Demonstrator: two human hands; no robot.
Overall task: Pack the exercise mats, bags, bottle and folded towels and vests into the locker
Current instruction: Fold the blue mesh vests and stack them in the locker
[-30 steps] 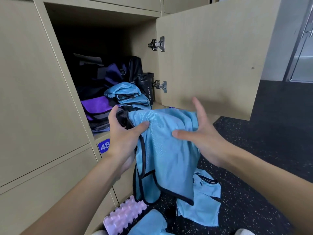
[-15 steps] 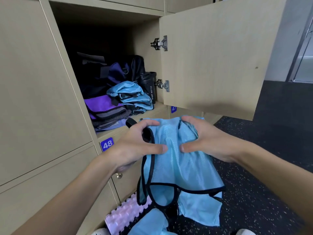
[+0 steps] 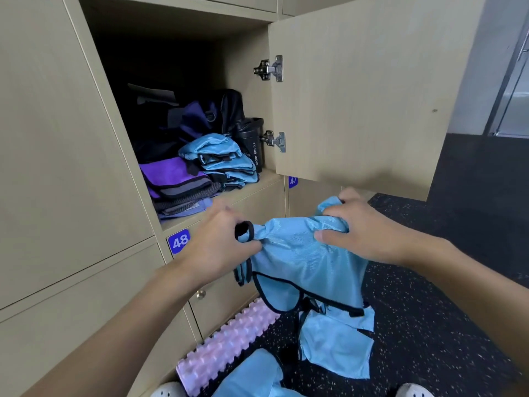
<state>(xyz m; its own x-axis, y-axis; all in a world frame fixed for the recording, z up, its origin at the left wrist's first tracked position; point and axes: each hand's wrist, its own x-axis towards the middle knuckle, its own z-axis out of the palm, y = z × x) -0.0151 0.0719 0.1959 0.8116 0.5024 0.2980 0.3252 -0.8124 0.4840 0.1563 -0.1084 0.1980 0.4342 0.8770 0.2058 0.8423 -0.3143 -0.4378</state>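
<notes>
We hold a blue vest (image 3: pixel 303 262) just in front of the locker (image 3: pixel 246 81), below its open shelf and a little out from its door (image 3: pixel 372 96). Our left hand (image 3: pixel 217 247) pinches one bunched shoulder, with the black-trimmed strap looping out above the thumb. Our right hand (image 3: pixel 360 230) has its fingers curled into a gathered fistful of the other shoulder. Both hands are thus clamped on cloth, and the body of the vest hangs slack between and below them. We judge the vest very light, limp and rather slick: it will not keep a fold by itself, and loose ends may slide or catch on the locker's edge. We would grip it at the trimmed seams, fold it flat and carry it pressed between the palms. Inside the locker, a stack (image 3: pixel 226 159) of folded blue vests sits at the front, touching the black bottle (image 3: pixel 253 138) on the hinge side. Purple towels (image 3: pixel 174 179) lie beside the stack toward the other wall, and dark bags (image 3: pixel 200 116) fill the back. Below the locker, on the floor, lie a pink ridged roll (image 3: pixel 226 339) and loose vests (image 3: pixel 337 345), not yet packed.
</notes>
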